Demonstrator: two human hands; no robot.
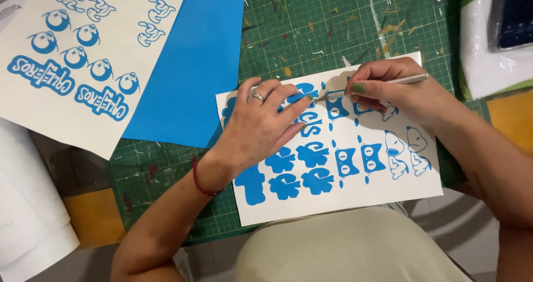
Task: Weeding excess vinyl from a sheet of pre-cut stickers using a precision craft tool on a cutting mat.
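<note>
Left hand (260, 127) spread flat on sticker sheet (333, 165); right hand (388, 87) grip pinching weeding tool (371, 86), green cutting mat (311, 26) beneath

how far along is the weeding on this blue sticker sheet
Done: most shapes on the sticker sheet stand alone on white backing. In hand: the left hand presses the sheet while the right hand works a thin tool at the top row. Left: that top row, partly hidden by the hands.

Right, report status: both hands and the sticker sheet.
Left hand flat on sticker sheet, pinning it. Right hand grips weeding tool, tip at a blue decal. Nothing blocking on cutting mat.
</note>
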